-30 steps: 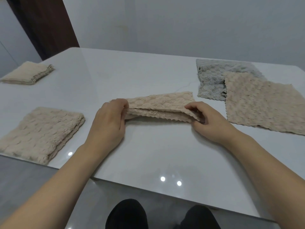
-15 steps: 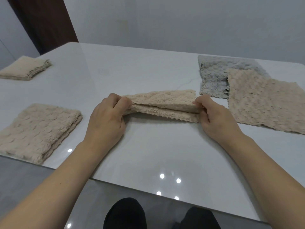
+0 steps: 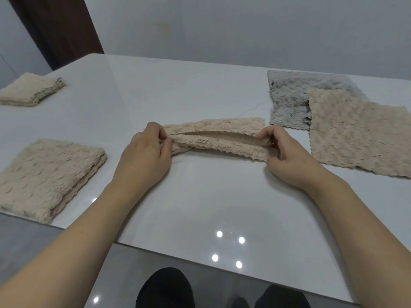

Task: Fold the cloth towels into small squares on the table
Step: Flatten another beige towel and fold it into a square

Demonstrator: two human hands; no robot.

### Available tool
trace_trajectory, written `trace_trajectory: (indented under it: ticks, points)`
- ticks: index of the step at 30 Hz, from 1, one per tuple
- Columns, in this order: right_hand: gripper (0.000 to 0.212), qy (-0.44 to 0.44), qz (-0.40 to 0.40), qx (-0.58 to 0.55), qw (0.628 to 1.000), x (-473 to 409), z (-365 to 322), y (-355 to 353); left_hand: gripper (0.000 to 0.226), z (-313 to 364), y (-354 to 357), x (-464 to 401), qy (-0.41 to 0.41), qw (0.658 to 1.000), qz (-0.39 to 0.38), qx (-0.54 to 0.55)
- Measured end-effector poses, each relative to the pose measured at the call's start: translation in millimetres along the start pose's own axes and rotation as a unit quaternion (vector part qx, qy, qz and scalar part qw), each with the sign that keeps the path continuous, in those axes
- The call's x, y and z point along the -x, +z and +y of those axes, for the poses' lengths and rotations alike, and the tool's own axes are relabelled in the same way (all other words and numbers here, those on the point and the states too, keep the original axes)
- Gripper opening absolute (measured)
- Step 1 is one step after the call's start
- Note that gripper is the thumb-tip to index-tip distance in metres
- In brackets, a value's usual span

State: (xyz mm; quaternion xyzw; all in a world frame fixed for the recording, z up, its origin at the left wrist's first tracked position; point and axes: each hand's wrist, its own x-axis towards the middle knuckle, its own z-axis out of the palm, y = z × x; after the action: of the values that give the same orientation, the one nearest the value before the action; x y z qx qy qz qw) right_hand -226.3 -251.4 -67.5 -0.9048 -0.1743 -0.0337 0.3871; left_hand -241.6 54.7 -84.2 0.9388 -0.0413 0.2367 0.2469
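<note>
A long, folded beige towel [image 3: 216,138] lies in the middle of the white counter [image 3: 200,196]. It is folded into a thin strip, and the top layer lifts a little so a gap shows along the middle.

The left hand [image 3: 144,158] pinches the left end of the strip, with the thumb and fingers curled round the cloth. The right hand [image 3: 287,156] pinches the right end the same way. Both hands sit low, close to the counter, and the strip stretches between them.

On the left side, near the front edge, lies a folded beige towel [image 3: 49,176] in a thick square. Farther back on the left lies a smaller folded beige towel [image 3: 31,91].

On the right side a flat beige towel [image 3: 358,134] lies open. It covers part of a grey towel [image 3: 295,101] that lies flat behind it. The grey towel is just beside the far right corner of the strip.

Small bright light spots shine on the counter near the front edge.
</note>
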Motion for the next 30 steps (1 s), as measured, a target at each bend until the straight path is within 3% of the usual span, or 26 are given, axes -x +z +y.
trace_trajectory:
  ticks: [7, 12, 17, 21, 30]
  points:
    - [0.058, 0.021, -0.023, -0.086, 0.996, -3, 5, -2, 0.015, 1, 6, -15, -0.025, 0.999, -0.001, -0.046]
    - [0.037, 0.016, 0.032, -0.129, 0.991, -8, 9, 1, 0.019, 2, 13, -31, -0.073, 0.995, -0.011, -0.070]
    - [0.021, -0.035, 0.082, -0.082, 0.993, -10, 7, 0, 0.022, 0, 15, -35, -0.094, 0.993, -0.015, -0.064]
    - [0.037, -0.072, 0.060, -0.020, 0.995, -9, 5, 0, 0.020, 0, 15, -35, -0.089, 0.994, -0.016, -0.058]
    - [0.065, -0.065, -0.054, 0.019, 0.996, -4, 13, -11, 0.019, -3, 16, -37, -0.114, 0.992, -0.011, -0.045]
